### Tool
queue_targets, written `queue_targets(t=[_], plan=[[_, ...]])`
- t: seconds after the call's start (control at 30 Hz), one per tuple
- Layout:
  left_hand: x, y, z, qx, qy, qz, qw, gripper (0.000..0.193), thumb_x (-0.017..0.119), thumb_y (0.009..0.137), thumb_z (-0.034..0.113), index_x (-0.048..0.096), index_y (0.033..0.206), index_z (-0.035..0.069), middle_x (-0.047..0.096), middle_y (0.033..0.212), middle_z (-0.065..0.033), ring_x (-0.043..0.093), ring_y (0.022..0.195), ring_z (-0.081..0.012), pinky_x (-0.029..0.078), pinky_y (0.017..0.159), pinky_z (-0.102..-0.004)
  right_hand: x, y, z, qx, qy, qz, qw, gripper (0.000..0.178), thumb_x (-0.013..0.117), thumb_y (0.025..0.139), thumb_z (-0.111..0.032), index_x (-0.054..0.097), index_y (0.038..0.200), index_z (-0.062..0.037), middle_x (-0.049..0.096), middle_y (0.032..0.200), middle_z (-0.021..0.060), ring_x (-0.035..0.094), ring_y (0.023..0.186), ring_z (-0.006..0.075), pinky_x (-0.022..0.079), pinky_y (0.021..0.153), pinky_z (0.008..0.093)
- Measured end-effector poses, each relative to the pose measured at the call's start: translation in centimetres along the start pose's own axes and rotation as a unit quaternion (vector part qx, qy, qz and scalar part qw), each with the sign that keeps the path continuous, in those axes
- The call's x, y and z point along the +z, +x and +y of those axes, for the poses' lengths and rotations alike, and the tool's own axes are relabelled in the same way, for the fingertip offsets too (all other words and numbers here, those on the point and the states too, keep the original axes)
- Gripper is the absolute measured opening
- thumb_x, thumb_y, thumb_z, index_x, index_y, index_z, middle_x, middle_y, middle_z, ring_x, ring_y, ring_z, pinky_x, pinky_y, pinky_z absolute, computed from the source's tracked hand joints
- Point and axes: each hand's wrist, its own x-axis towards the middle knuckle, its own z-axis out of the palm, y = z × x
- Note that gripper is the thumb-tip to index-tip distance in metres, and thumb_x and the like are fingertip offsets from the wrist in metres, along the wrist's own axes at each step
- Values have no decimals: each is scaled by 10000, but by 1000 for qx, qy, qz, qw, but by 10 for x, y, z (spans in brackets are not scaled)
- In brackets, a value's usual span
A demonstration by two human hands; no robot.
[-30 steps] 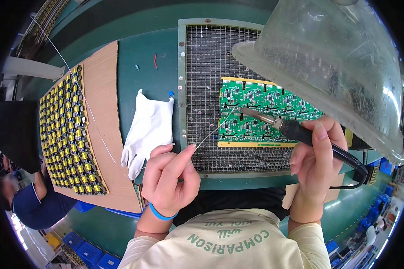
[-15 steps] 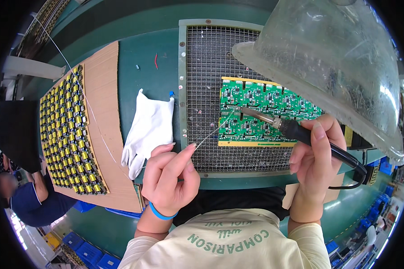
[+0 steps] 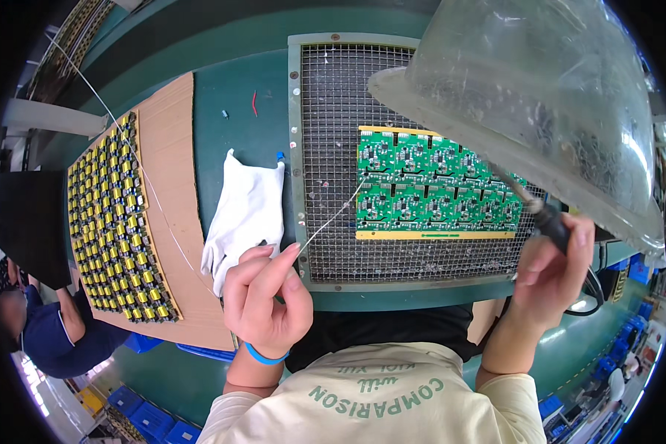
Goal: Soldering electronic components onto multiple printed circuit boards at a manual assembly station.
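Note:
A green circuit board panel (image 3: 414,200) with yellow strips along its long edges lies on a wire mesh. My left hand (image 3: 268,303), a blue band at its wrist, pinches a thin solder wire (image 3: 325,226). The wire's free end slants up to the panel's left side. In my right hand (image 3: 553,277) is a soldering iron (image 3: 552,226) with a black handle, off the panel's right side. Its metal shaft points up and left over the panel's right part, near the rim of a clear plastic hood (image 3: 525,96). The tip is blurred.
The framed wire mesh (image 3: 333,148) sits on the green bench. Left of it lie a white glove (image 3: 246,200), a red piece (image 3: 254,103) and cardboard (image 3: 172,148) bearing yellow-and-black component boards (image 3: 118,229). A person (image 3: 63,329) is at the far left.
My right hand has drawn the soldering iron right, away from the left part of the panel. My left hand has shifted slightly left with the solder wire. The view has moved a little.

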Motion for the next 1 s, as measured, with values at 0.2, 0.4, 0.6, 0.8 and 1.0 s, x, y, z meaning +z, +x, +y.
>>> queue_targets(t=[0.2,0.4,0.6,0.8,1.0], plan=[[-5,-12,-2,-19,-4,-20,1000,215,534,805,-8,644,985,-50,564,872,-143,575,826,-254,473,723,-319,-67,11,4,-87,2,198,976,309,398,957,-225,529,1060,35,437,541,19,354,426,81,292,411,201],[-3,-17,2,-18,-2,-23,1000,219,527,811,-23,640,997,-52,557,888,-147,577,828,-243,468,705,-298,-110,11,10,-181,-123,180,959,221,462,950,-163,537,1054,17,539,636,50,444,510,80,355,480,202],[-4,-17,9,-6,4,-22,1000,226,530,811,-22,639,1008,-48,558,895,-148,578,821,-232,460,687,-278,-130,10,38,-129,-223,114,959,241,502,927,-82,534,1140,27,603,808,97,487,554,71,393,502,184],[0,-16,15,-13,3,-15,1000,235,520,818,-22,642,1018,-46,558,895,-144,566,800,-210,455,669,-261,-122,7,35,-121,-247,132,952,226,545,898,-52,577,1106,29,607,803,85,472,550,48,359,484,168],[10,-10,24,-13,-6,-14,1000,260,511,820,-25,635,1046,-52,553,880,-132,532,743,-168,431,609,-235,-113,5,25,-90,-240,120,959,211,536,903,-44,576,1094,37,594,759,66,435,521,34,335,479,166]])
